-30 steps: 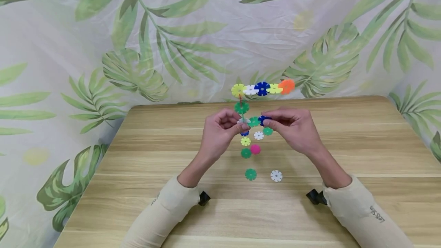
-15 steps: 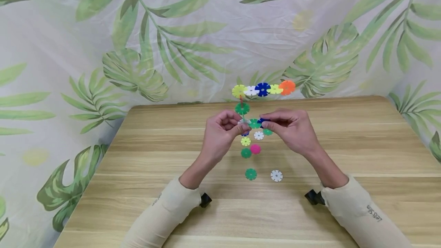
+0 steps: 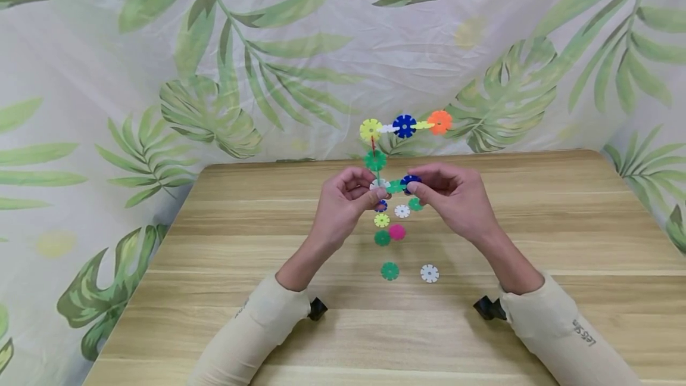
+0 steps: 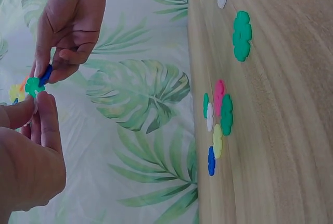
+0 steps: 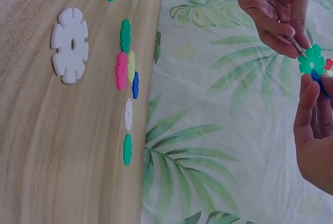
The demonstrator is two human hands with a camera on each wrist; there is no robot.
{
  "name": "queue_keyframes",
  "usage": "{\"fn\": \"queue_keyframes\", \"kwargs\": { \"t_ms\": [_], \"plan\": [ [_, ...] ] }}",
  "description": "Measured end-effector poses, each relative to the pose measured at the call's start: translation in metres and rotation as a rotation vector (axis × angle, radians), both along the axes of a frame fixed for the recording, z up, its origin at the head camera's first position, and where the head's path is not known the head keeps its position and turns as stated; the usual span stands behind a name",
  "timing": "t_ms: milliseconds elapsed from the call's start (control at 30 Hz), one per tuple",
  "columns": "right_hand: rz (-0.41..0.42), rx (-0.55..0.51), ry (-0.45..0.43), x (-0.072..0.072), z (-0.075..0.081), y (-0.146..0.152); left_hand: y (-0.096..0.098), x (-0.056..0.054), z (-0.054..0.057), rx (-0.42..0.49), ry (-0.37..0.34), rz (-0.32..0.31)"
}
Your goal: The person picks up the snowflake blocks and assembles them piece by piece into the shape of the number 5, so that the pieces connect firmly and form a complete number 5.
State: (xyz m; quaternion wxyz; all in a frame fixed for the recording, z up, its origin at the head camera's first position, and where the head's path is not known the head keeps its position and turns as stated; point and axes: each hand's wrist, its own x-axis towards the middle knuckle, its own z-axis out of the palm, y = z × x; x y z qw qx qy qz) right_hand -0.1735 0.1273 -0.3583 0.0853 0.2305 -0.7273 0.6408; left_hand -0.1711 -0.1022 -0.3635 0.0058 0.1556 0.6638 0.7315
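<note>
White slotted disc [image 3: 379, 186], low in the built chain, is pinched between thumb and fingers of the left hand [image 3: 343, 207], held clear of the wooden table [image 3: 214, 314]. Above it stand an upright green disc [image 3: 375, 160], a red piece [image 3: 373, 145] seen edge-on, and a top row running from yellow disc [image 3: 371, 130] to orange disc [image 3: 441, 122]. Rightward of the white, a middle green disc [image 3: 395, 186] bridges the hands; beyond it, a dark blue disc [image 3: 411, 182] is gripped by thumb and fingers of the right hand [image 3: 458, 198].

Step, as judged: seating blue on green. Best done with a firm pinch on the white so the tall branch does not twist; slot lined up to slot, planes crossed; a straight push along the line between the hands, no rocking, light force, as joints higher up could loosen.

Hard to make out, left to right: near edge of the white, under the left thumb; loose blue disc [image 3: 383, 207] on the table, partly covered by the left hand; depth of the green-blue joint, cannot tell, right thumb overlaps the blue; right-wrist view crops the chain to a reddish fragment [image 5: 329, 64]
</note>
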Motion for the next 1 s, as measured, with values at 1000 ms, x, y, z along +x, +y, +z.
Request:
{"fn": "queue_keyframes", "kwargs": {
  "t_ms": [1000],
  "plan": [
    [-0.012,-0.004,0.041,0.004,0.0041,0.0004,0.0034,0.0076,0.0025,-0.188,0.54,0.194]
  ]
}}
